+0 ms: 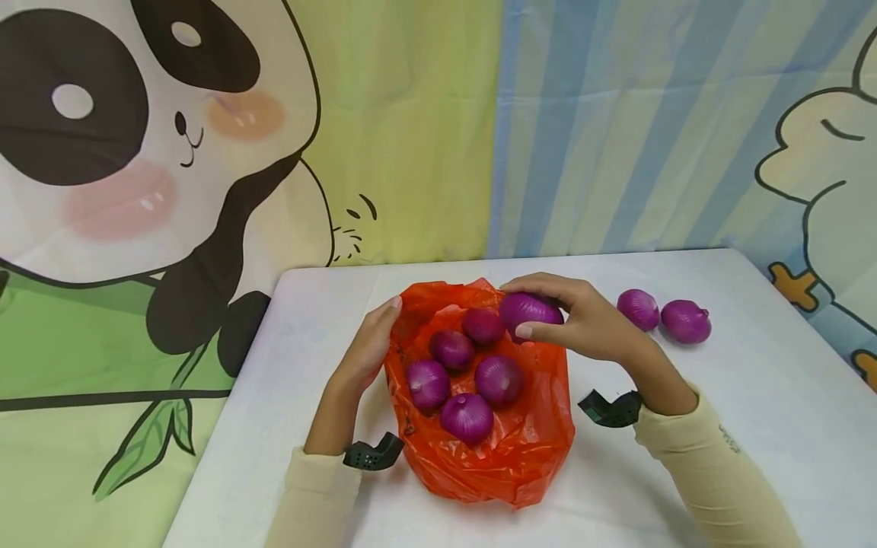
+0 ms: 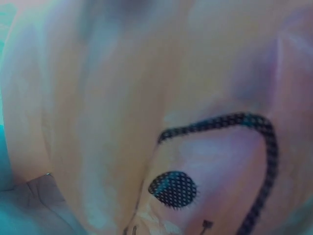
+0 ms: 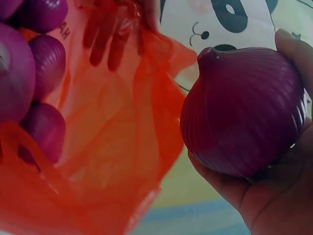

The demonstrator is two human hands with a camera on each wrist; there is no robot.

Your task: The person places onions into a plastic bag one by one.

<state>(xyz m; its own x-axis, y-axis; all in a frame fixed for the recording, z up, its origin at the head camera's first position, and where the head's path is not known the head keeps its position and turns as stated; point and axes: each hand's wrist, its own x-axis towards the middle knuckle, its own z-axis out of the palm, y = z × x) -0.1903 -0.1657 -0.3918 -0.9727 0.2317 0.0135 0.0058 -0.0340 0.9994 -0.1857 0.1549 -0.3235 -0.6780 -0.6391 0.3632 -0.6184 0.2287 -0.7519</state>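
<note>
A red plastic bag (image 1: 507, 472) stands open-mouthed on the table, with several purple onions (image 1: 467, 418) inside. My right hand (image 1: 582, 316) grips another purple onion (image 3: 244, 112) over the bag's back right rim, thumb and fingers around it. My left hand (image 1: 366, 346) is at the bag's left side, thumb up by the rim. In the right wrist view its straight fingers (image 3: 117, 46) show through the red film, lying against the bag's wall. The left wrist view is blurred, filled by a close surface with black printed marks (image 2: 173, 190).
Two more purple onions (image 1: 639, 310) lie side by side on the white tabletop (image 1: 685, 426), right of the bag. A cloth backdrop (image 1: 425, 129) with a panda and stripes hangs behind the table's back edge. Each wrist wears a black camera mount (image 1: 373, 454).
</note>
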